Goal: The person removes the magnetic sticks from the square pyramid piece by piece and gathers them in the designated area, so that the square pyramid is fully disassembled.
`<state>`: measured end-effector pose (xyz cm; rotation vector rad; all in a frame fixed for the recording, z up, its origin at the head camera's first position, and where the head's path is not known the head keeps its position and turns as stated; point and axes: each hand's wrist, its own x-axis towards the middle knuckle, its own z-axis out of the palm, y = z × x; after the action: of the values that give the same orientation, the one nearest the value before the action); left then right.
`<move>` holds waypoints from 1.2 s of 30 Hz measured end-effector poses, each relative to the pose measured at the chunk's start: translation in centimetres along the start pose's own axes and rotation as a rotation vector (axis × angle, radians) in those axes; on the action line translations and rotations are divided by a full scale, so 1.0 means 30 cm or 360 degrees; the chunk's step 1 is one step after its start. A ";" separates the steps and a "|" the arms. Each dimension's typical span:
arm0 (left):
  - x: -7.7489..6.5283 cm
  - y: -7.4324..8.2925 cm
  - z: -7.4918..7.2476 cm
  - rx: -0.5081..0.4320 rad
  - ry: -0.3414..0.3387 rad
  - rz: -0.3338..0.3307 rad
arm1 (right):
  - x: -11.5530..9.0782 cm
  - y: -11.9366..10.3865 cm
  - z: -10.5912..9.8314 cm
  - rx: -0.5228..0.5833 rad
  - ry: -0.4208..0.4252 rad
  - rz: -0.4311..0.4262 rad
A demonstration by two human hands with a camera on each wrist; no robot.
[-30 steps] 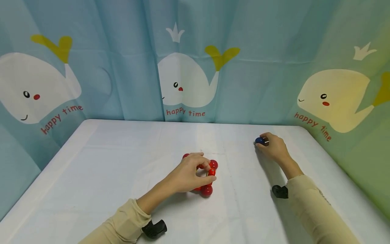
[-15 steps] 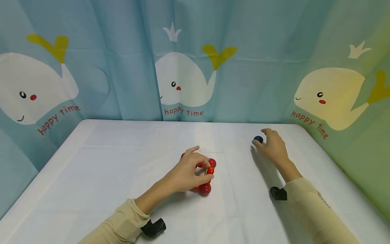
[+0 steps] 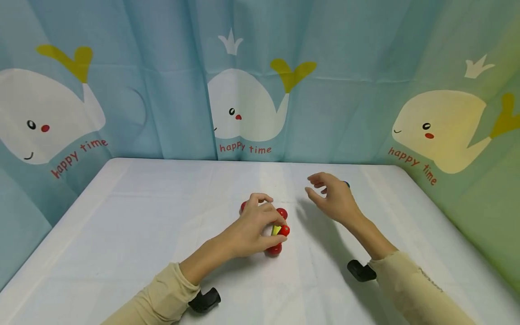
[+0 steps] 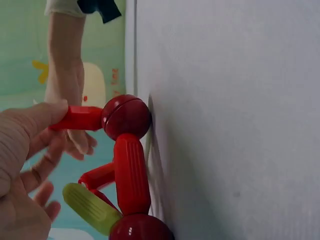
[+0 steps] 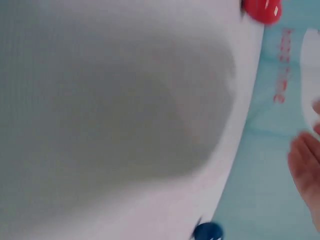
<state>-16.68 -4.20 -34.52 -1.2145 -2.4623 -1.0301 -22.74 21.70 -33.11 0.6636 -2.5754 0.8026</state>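
My left hand [image 3: 252, 230] pinches an upright red rod [image 4: 85, 118] between thumb and finger. This rod rises from a dark red ball [image 4: 126, 117], part of a magnetic ball-and-rod toy lying on the table. More red rods [image 4: 132, 175] and a yellow-green rod [image 4: 92, 209] belong to the same structure. Red balls [image 3: 274, 249] show at its corners in the head view, and my hand covers its middle. My right hand [image 3: 335, 198] hovers right of the structure, fingers spread and holding nothing. Behind it, the blue ball [image 5: 208, 231] is mostly hidden in the head view.
The white table [image 3: 162, 194] reaches back to a blue-green curtain [image 3: 345, 113] printed with whales. Black wrist mounts [image 3: 205, 300] hang under both sleeves. A shadow from the right arm falls across the table.
My right hand has let go of the blue ball, left it at the back right, and moved left toward the structure. My left hand keeps its pinch, and the upright rod has shifted slightly right.
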 end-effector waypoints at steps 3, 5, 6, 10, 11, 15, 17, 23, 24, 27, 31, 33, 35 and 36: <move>-0.003 -0.002 -0.009 0.0032 -0.0048 0.0057 | -0.009 -0.036 0.017 0.0074 -0.0235 -0.0204; -0.004 -0.004 -0.018 0.0037 -0.0079 0.0096 | -0.016 -0.057 0.027 0.0140 -0.0401 -0.0296; -0.004 -0.005 -0.022 0.0031 -0.0093 0.0114 | -0.019 -0.067 0.032 0.0163 -0.0471 -0.0326; -0.003 -0.011 -0.042 0.0019 -0.0158 0.0147 | -0.023 -0.095 0.055 0.0154 -0.0666 -0.0362; -0.003 -0.011 -0.048 0.0017 -0.0182 0.0126 | -0.022 -0.100 0.060 0.0134 -0.0694 -0.0370; -0.003 -0.013 -0.077 0.0019 -0.0261 0.0044 | -0.017 -0.103 0.074 0.0032 -0.0735 -0.0411; -0.003 -0.017 -0.090 0.0037 -0.0289 0.0025 | -0.015 -0.102 0.077 -0.0007 -0.0720 -0.0436; 0.000 -0.022 -0.123 0.0016 -0.0344 -0.0070 | -0.017 -0.111 0.076 -0.0179 -0.0634 -0.0420; 0.000 -0.023 -0.128 0.0011 -0.0353 -0.0102 | -0.017 -0.113 0.073 -0.0214 -0.0631 -0.0393; 0.001 -0.025 -0.140 0.0008 -0.0363 -0.0176 | -0.018 -0.119 0.065 -0.0298 -0.0645 -0.0317; -0.003 -0.039 -0.151 0.0068 -0.0327 -0.0164 | -0.022 -0.124 0.054 -0.0374 -0.0659 -0.0256; -0.006 -0.050 -0.154 0.0133 -0.0303 -0.0102 | -0.027 -0.124 0.046 -0.0396 -0.0658 -0.0222; -0.010 -0.060 -0.156 0.0188 -0.0277 -0.0049 | -0.035 -0.121 0.039 -0.0407 -0.0650 -0.0189; -0.011 -0.065 -0.157 0.0211 -0.0270 -0.0032 | -0.040 -0.119 0.035 -0.0405 -0.0647 -0.0174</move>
<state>-18.48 -8.37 -32.19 -1.2855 -2.6270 -0.7833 -20.05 18.86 -32.93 0.9567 -2.8972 0.3186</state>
